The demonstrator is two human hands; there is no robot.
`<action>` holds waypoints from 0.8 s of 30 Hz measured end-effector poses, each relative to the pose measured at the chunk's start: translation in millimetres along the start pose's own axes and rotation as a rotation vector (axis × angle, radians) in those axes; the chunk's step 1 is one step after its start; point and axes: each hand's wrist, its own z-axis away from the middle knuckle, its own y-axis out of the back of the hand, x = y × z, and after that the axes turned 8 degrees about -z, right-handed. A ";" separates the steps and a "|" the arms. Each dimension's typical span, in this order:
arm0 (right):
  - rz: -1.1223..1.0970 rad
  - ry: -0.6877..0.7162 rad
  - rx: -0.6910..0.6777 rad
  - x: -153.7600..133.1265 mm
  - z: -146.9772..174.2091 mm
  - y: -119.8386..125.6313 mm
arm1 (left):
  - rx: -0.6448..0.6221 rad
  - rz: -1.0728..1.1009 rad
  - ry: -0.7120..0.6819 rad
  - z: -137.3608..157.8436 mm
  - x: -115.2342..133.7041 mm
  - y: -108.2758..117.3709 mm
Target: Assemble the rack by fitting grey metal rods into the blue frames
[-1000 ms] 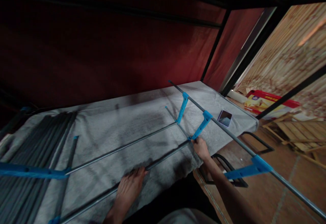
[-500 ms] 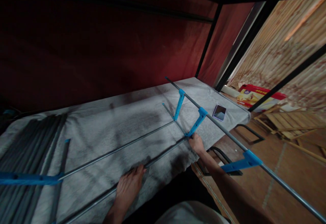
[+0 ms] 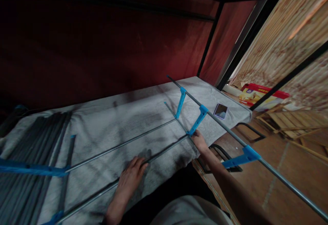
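A rack frame of grey metal tubes and blue plastic brackets lies partly assembled on a pale grey blanket (image 3: 102,122). My left hand (image 3: 132,175) rests over the near long tube (image 3: 167,149), palm down, its fingers stretched out across it. At the right end of that tube, my right hand (image 3: 199,141) is closed round the frame just below a blue bracket (image 3: 197,120); its fingertips are partly hidden. Another blue bracket (image 3: 180,102) stands behind it. An upper tube (image 3: 225,126) joins the tops of these brackets and runs down to the right.
Several loose grey tubes (image 3: 33,150) lie side by side at left. A phone (image 3: 220,111) lies on the blanket's right part. Dark bed posts (image 3: 210,40) rise behind. A red and yellow box (image 3: 263,95) and a wooden slatted piece (image 3: 297,122) are on the floor at right.
My left hand has shifted slightly up in the view, its fingers a little more raised and spread. The frame's left end shows slightly higher; my right hand stays by the bracket.
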 end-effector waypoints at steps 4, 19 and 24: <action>-0.056 0.024 0.122 2.4 35.9 3.0 | 0.257 0.082 0.021 -22.2 -9.9 17.0; -0.050 0.113 0.019 -32.5 -78.1 -89.1 | 0.054 -0.138 -0.027 -141.1 -12.9 -2.9; -0.050 0.190 -0.014 -26.7 -85.8 -95.2 | 0.046 -0.049 -0.018 -139.8 -13.2 -2.4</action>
